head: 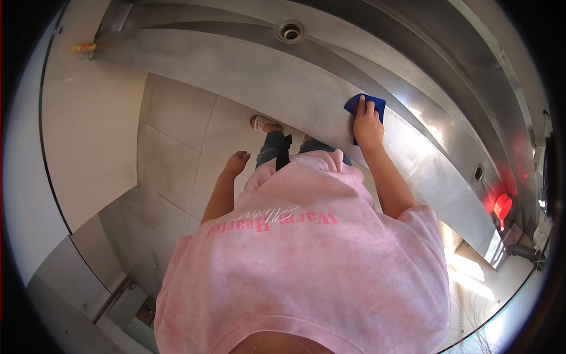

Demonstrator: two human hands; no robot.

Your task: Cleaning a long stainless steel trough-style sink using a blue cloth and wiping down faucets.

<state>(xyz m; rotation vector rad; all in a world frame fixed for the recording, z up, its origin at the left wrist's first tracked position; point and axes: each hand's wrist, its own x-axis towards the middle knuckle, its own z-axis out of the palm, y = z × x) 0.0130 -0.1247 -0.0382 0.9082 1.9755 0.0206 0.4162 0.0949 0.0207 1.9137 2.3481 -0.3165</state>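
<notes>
My right hand (369, 126) presses a blue cloth (376, 104) against the broad front panel (247, 79) of a long stainless steel trough sink, close to its upper edge. Part of the cloth is hidden beneath the hand and hangs below the palm. On the other side of my body, my left hand (238, 163) hangs above the tiled floor with loosely bent fingers. Nothing is seen in it, and it touches no part of the sink.
Two drains, a nearer one (290, 32) and a smaller one (479, 172), sit in the trough. A red plastic ladle (502, 206) lies at its right end. A yellow-orange bottle (83, 48) is by the left end. Pale tiles (177, 106) cover the floor.
</notes>
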